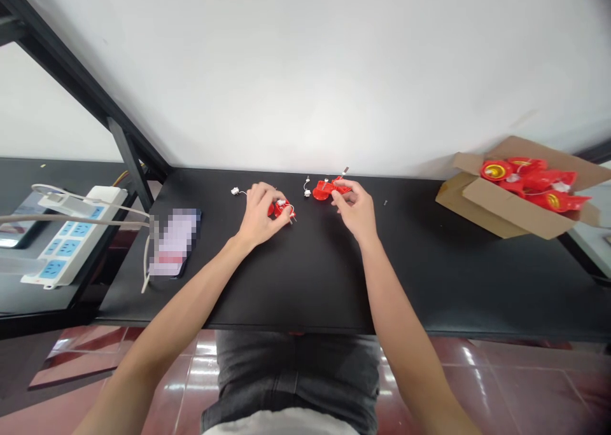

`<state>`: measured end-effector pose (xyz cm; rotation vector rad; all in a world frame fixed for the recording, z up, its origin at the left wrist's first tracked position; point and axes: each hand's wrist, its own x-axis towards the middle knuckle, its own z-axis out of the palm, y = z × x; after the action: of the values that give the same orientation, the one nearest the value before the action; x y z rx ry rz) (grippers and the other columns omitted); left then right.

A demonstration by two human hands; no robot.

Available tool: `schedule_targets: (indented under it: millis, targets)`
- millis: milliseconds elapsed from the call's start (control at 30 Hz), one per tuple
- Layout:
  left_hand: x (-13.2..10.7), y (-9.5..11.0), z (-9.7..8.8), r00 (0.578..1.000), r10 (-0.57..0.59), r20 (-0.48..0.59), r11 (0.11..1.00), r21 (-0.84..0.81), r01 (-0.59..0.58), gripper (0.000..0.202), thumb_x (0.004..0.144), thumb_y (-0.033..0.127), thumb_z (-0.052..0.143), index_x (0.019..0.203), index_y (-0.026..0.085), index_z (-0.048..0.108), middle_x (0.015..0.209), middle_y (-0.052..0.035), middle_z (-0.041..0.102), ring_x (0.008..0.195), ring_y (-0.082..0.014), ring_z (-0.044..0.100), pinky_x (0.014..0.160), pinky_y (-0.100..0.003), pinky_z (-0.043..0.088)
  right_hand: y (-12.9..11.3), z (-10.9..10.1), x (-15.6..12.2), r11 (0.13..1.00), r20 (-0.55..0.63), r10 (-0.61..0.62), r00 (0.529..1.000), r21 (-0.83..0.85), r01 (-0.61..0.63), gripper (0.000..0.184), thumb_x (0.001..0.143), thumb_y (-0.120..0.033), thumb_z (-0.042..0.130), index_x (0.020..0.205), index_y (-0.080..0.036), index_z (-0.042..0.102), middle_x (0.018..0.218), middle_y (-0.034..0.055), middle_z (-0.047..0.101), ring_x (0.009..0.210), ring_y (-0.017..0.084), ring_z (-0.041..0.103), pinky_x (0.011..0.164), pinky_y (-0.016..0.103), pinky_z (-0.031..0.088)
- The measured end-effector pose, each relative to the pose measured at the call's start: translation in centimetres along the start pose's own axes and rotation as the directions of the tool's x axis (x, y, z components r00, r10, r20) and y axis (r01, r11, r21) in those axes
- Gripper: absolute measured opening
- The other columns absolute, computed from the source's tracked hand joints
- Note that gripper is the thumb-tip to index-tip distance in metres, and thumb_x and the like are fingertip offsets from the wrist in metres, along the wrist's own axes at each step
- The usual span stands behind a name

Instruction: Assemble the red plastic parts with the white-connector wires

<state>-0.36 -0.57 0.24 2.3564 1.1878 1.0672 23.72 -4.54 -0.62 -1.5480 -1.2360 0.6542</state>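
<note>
My left hand [260, 215] is closed over a small red plastic part [285, 210] with a white piece and a thin wire on it. Its fingers hide much of that part. To the right, my right hand [354, 207] pinches another red plastic part [324, 189], which has a rounded end and small white and metal bits at its far side. A small white connector on a wire [235, 191] lies left of my left hand. Between the hands sits a second little white piece with a wire [307, 193].
On the right stands an open cardboard box [506, 209] filled with red and gold plastic items [534, 180]. A phone [175, 243] lies at the left, its screen blurred. Farther left are a power strip [71, 238] and cables. A tiny metal piece [386, 202] rests on the black table [305, 282].
</note>
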Motion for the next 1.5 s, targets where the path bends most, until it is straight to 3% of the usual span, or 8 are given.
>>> schedule_targets:
  millis: [100,267,633,833,1133,1267,1367,1500]
  targets:
    - [0.0,0.6,-0.1,0.973,0.127,0.192,0.991,-0.073,-0.115,0.022,0.092,0.034,0.058,0.073,0.022,0.060,0.076,-0.0018,0.061,0.078,-0.0190,0.053,0.092,-0.041,0.044,0.9,0.0,0.3,0.997,0.042,0.009,0.999,-0.074,-0.006,0.051,0.087,-0.041,0.062,0.133,-0.019,0.062,0.098,0.0085,0.074,0.077,0.021,0.071,0.077,0.041,0.060]
    - [0.2,0.4,0.1,0.930,0.179,0.321,0.984,-0.051,-0.172,0.023,0.095,0.036,0.055,0.081,0.023,0.066,0.084,-0.0040,0.068,0.084,-0.0205,0.056,0.096,-0.042,0.043,0.8,0.7,0.0,0.978,0.065,-0.090,0.994,-0.182,0.100,0.043,0.081,-0.034,0.065,0.122,-0.019,0.068,0.125,0.0132,0.069,0.068,0.016,0.064,0.080,0.041,0.059]
    - [-0.1,-1.2,0.6,0.978,0.066,0.197,0.974,0.201,-0.106,0.023,0.099,0.023,0.052,0.114,0.022,0.070,0.110,-0.0111,0.069,0.106,-0.0289,0.058,0.093,-0.045,0.041,-1.6,-0.8,-0.7,0.993,0.269,0.095,0.958,0.039,-0.109,0.035,0.081,-0.042,0.071,0.108,-0.019,0.071,0.090,0.0070,0.078,0.059,0.015,0.065,0.053,0.029,0.053]
    - [-0.3,-0.1,0.6,0.988,0.098,0.121,0.984,0.136,-0.114,0.023,0.099,0.024,0.052,0.118,0.022,0.066,0.110,-0.0097,0.068,0.104,-0.0264,0.061,0.095,-0.045,0.048,-0.5,-0.8,-0.2,0.997,0.180,0.039,0.983,0.060,-0.051,0.036,0.088,-0.040,0.062,0.115,-0.018,0.070,0.119,0.0123,0.075,0.062,0.013,0.065,0.047,0.026,0.051]
    - [-2.1,1.3,1.8,0.916,0.171,0.363,0.982,-0.133,-0.130,0.062,0.097,0.045,0.064,0.149,0.021,0.042,0.150,-0.0168,0.048,0.138,-0.0316,0.053,0.113,-0.048,0.051,-0.1,0.1,-0.8,1.000,0.371,0.007,0.929,-0.017,0.000,0.033,0.094,-0.039,0.060,0.116,-0.019,0.073,0.106,0.0098,0.077,0.073,0.018,0.069,0.060,0.032,0.059]
    - [-2.2,1.3,2.1,0.912,0.198,0.359,0.978,-0.135,-0.159,0.052,0.099,0.047,0.059,0.141,0.018,0.049,0.143,-0.0172,0.055,0.130,-0.0312,0.059,0.112,-0.050,0.052,1.3,1.0,-0.1,0.975,0.270,-0.152,0.951,-0.115,0.189,0.038,0.098,-0.032,0.049,0.129,-0.023,0.069,0.134,0.0115,0.069,0.098,0.024,0.070,0.081,0.043,0.061]
    - [-2.1,1.2,2.2,0.914,0.206,0.349,0.976,-0.137,-0.167,0.044,0.101,0.045,0.056,0.134,0.017,0.054,0.137,-0.0169,0.059,0.123,-0.0306,0.062,0.108,-0.051,0.054,2.5,2.3,0.5,0.898,0.325,-0.306,0.895,-0.215,0.385,0.044,0.101,-0.026,0.042,0.140,-0.028,0.064,0.157,0.0083,0.052,0.133,0.030,0.055,0.109,0.055,0.048]
    - [-2.0,1.2,2.2,0.916,0.193,0.353,0.979,-0.137,-0.153,0.040,0.101,0.044,0.057,0.131,0.018,0.057,0.134,-0.0157,0.062,0.120,-0.0305,0.063,0.105,-0.052,0.055,3.5,3.2,0.9,0.850,0.384,-0.346,0.856,-0.258,0.459,0.042,0.100,-0.020,0.044,0.133,-0.026,0.069,0.150,0.0103,0.059,0.128,0.031,0.055,0.115,0.059,0.041]
